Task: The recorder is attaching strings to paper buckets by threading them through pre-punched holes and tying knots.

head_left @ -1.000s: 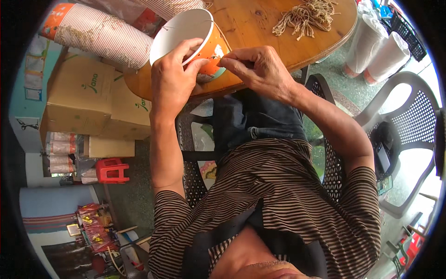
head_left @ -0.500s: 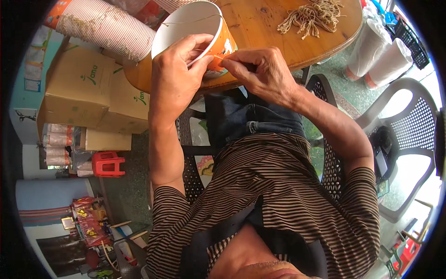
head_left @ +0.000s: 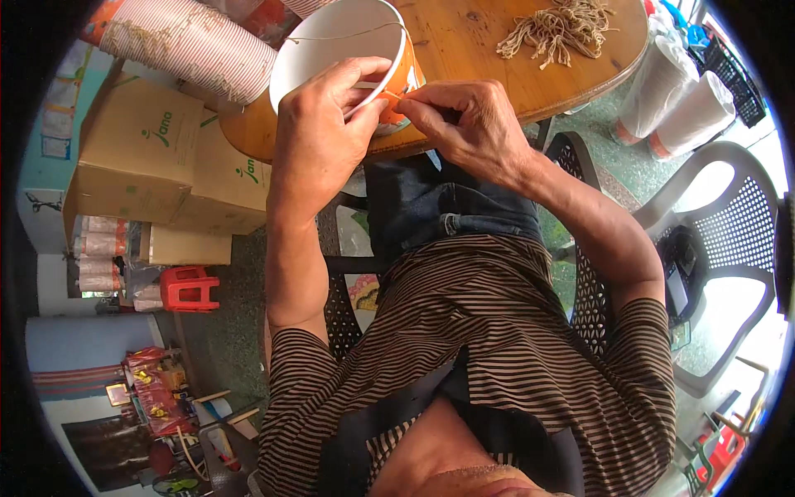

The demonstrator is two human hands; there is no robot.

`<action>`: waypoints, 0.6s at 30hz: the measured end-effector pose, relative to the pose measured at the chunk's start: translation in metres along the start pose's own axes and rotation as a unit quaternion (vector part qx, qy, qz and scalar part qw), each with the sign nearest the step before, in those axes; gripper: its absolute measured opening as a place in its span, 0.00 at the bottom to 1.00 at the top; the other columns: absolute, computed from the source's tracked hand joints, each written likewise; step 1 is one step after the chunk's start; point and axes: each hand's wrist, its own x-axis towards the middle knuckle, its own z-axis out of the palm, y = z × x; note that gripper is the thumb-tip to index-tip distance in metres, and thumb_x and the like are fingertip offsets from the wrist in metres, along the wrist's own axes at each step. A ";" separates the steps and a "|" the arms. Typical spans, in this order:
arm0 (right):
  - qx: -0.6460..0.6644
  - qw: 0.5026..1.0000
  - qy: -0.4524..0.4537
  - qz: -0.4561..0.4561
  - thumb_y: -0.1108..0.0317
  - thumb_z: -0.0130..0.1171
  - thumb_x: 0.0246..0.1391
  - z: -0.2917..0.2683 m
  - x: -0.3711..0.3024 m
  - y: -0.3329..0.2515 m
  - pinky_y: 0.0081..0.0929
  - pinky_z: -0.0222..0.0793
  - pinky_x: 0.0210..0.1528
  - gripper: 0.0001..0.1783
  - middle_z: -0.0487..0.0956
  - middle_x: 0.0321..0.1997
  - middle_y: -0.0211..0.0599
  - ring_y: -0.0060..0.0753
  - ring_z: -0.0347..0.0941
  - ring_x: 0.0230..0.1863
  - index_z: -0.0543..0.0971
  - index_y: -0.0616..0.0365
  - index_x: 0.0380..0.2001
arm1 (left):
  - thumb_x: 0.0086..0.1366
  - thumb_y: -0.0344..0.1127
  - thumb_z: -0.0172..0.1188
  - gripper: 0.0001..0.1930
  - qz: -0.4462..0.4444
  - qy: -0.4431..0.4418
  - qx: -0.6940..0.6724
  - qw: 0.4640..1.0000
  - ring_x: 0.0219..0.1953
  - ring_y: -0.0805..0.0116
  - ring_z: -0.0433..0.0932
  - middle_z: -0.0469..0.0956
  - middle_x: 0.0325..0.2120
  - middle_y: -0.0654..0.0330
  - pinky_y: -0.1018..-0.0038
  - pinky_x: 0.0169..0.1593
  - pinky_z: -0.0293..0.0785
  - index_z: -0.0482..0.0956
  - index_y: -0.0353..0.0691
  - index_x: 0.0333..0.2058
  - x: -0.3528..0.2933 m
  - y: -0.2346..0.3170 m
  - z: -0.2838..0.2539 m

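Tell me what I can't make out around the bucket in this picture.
Head view: rim of the bucket, partly covered by the left grip.
Head view: anything inside the right grip, hidden by its fingers.
Head view: striped stack, partly cut off by the upper edge.

Δ vs 1.0 s ago | cord (head_left: 348, 36): now runs across mouth of white-and-orange bucket (head_left: 319, 60), was only short bits at the rim | left hand (head_left: 323, 137): thumb moved right, now nearer right hand (head_left: 472, 128) fingertips, gap narrowed | bucket: slid slightly right in frame (view nudged too)
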 end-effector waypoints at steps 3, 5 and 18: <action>0.008 1.000 0.002 0.003 0.62 0.64 0.60 0.001 0.000 -0.001 0.34 0.77 0.32 0.12 0.83 0.26 0.49 0.42 0.84 0.26 0.88 0.57 0.39 | 0.65 0.17 0.60 0.15 0.007 0.005 -0.010 1.000 0.38 0.65 0.89 0.86 0.40 0.53 0.75 0.41 0.85 0.80 0.30 0.50 -0.001 -0.003 0.002; -0.005 1.000 0.001 0.005 0.61 0.64 0.60 0.000 0.000 -0.002 0.34 0.77 0.32 0.12 0.83 0.25 0.49 0.43 0.83 0.26 0.88 0.57 0.38 | 0.65 0.17 0.60 0.15 0.000 0.003 -0.013 1.000 0.38 0.65 0.89 0.85 0.41 0.53 0.75 0.41 0.85 0.80 0.30 0.50 -0.001 -0.003 0.001; -0.014 1.000 -0.008 0.002 0.60 0.64 0.60 0.001 0.002 -0.004 0.35 0.75 0.30 0.12 0.81 0.23 0.48 0.45 0.81 0.23 0.88 0.56 0.39 | 0.64 0.17 0.60 0.17 0.020 -0.018 0.012 1.000 0.41 0.61 0.88 0.82 0.44 0.51 0.73 0.44 0.85 0.78 0.30 0.52 -0.002 -0.001 -0.001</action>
